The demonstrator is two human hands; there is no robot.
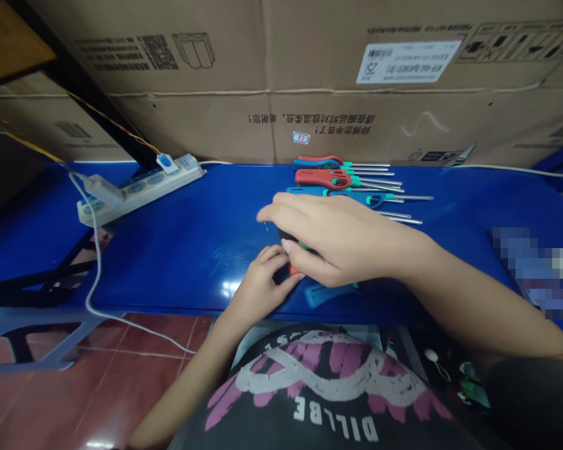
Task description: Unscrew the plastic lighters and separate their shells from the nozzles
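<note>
My left hand (265, 281) and my right hand (338, 237) meet over the blue tabletop (187, 250), with the right lying across the left. Between them is a small object (294, 269) showing orange, green and dark parts, probably a long-nosed gas lighter, though it is mostly hidden by my fingers. Both hands seem to grip it. Just below my right hand lies a light blue lighter handle (323, 294). Farther back, a neat group of several red and blue lighters (342, 181) with green collars and metal nozzles lies on the table, pointing right.
A white power strip (141, 190) with plugs and cables lies at the table's left, and a white cable (94, 275) hangs over the front edge. Large cardboard boxes (394, 81) stand along the back. A pixelated patch (535, 272) covers the table's right side.
</note>
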